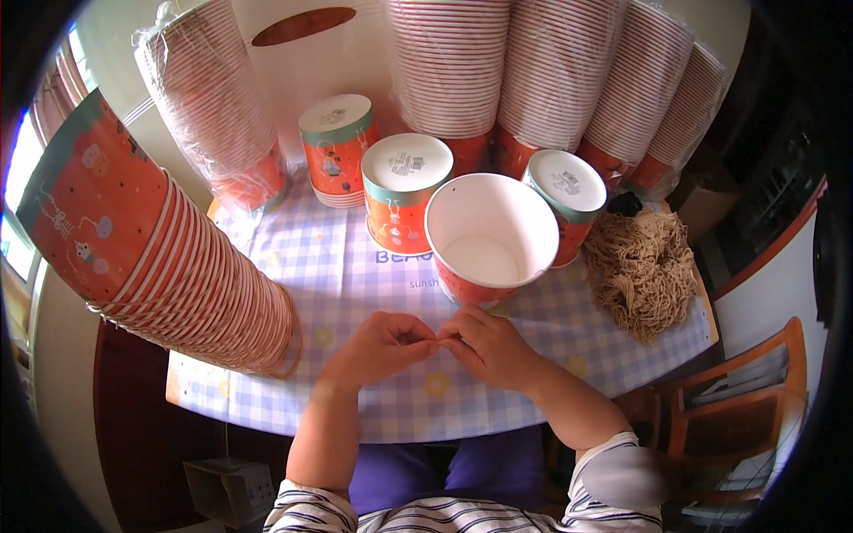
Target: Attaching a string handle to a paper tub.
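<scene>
My left hand point(382, 345) and my right hand point(490, 345) meet fingertip to fingertip over the near part of the table. Thumb and forefinger are pinched on each; whatever lies between them is too small to make out. Just beyond my right hand an orange paper bucket point(498, 253) stands with its white inside facing up, a small dark hole near its rim. Behind it, upside-down buckets show white bases: one at the left point(395, 218), one at the right point(569, 191), and a short nested stack point(333, 155) farther back.
A tall nested bucket stack point(200, 266) leans at the left. Plastic-wrapped stacks point(209, 98) point(560, 71) line the back. A tangled beige string pile point(644, 271) lies at the right of the checked tablecloth point(311, 293). A wooden chair point(737, 400) stands at the lower right.
</scene>
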The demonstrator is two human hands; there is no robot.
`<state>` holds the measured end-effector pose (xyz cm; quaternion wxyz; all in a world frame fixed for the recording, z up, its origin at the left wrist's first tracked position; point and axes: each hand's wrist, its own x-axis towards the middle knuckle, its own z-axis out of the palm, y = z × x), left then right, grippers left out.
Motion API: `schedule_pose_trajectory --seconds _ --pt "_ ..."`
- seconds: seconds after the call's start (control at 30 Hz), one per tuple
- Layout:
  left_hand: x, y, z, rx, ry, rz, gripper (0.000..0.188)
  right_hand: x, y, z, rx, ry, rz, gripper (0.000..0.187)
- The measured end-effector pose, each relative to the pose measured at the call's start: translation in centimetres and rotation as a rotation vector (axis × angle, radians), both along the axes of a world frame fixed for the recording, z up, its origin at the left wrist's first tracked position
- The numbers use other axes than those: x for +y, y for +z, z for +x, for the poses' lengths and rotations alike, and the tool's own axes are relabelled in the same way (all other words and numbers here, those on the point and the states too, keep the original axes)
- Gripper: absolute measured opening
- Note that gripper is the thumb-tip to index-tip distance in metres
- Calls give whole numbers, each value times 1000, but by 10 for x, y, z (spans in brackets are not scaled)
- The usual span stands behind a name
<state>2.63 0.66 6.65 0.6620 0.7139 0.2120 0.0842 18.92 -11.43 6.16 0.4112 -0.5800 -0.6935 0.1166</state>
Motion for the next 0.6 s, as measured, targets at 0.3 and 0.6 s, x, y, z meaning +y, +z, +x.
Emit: schedule_pose_trajectory --seconds 0.3,0.6 --pt "1 3 -1 -34 33 90 5 -1 2 1 -86 11 108 13" --pt "-2 6 0 -155 31 136 8 0 2 2 -79 24 203 13"
